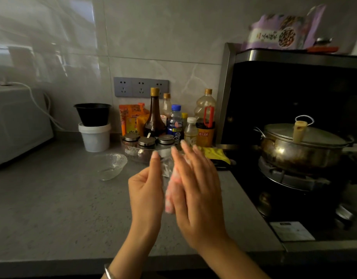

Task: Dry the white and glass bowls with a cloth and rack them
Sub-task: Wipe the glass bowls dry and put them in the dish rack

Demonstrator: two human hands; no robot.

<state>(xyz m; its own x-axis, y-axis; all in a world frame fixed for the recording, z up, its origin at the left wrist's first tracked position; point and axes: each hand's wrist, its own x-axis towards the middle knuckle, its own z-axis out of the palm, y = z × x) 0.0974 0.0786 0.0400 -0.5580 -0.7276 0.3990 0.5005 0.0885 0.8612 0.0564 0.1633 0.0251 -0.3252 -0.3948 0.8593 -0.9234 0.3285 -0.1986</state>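
Fingers [188, 156] of our right hand [197, 188] lie straight, pressing the cloth [171, 195] against our left hand [145, 190], whose grip we cannot tell; likely readying it to wipe. Glass bowl [111, 166] sits on the counter [52, 198], left of the hands.

The glass bowl [111, 166] is glossy, the counter [52, 208] matt, the pot [294, 156] probably steel.

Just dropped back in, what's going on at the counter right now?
A person holds both hands up over the grey counter. The right hand presses a pink and white cloth toward the left hand. Something clear shows between them, too blurred to name. A glass bowl sits on the counter to their left, beside the spice jars. No rack is in view.
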